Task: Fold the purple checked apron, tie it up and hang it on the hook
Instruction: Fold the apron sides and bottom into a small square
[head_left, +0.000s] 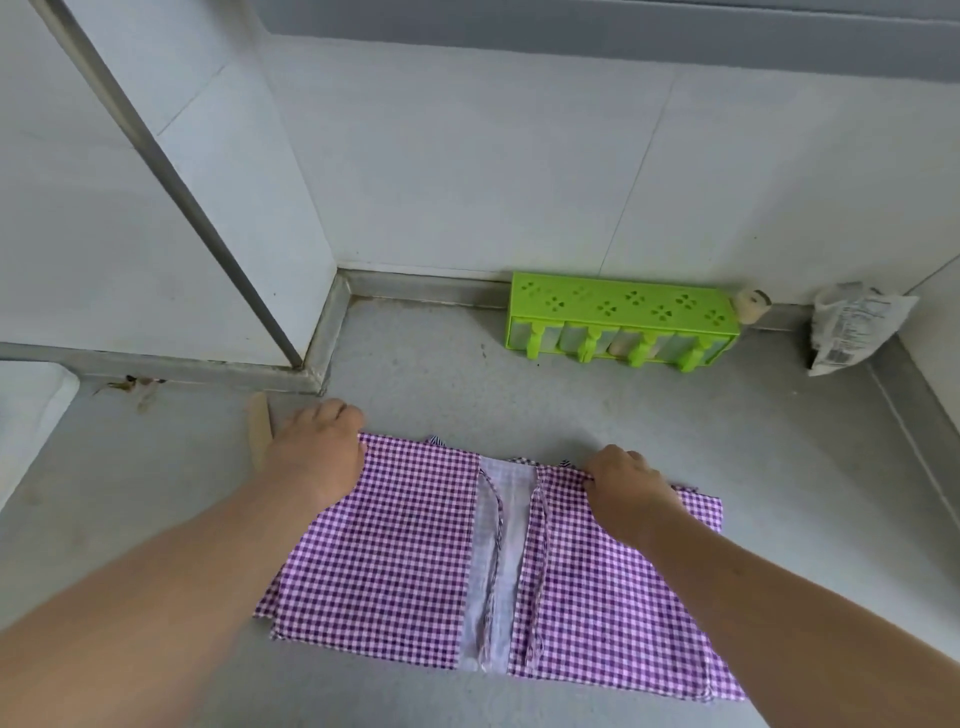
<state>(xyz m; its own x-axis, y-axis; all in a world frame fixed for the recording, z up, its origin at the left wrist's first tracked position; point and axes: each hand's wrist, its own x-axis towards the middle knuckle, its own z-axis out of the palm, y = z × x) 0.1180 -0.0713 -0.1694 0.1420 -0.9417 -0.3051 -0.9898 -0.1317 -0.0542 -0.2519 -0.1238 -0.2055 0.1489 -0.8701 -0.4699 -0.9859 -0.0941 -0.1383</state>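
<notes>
Head view. Grey steel countertop (675, 441): flat work surface for folding. Purple checked cotton apron (395, 545) lies spread at counter's near middle, side panels folded inward, ties (496, 540) laid along pale centre strip, probably kept handy for tying. Left hand (317, 457), right hand (626, 486): fingers curled, pinching far corners, likely for next fold. Green plastic spice rack (621, 317) against wall, well apart. No hook visible.

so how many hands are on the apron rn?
2. The left hand grips the far left corner of the apron; the right hand grips its far edge, right of the pale centre strip. Fingertips are hidden.
</notes>
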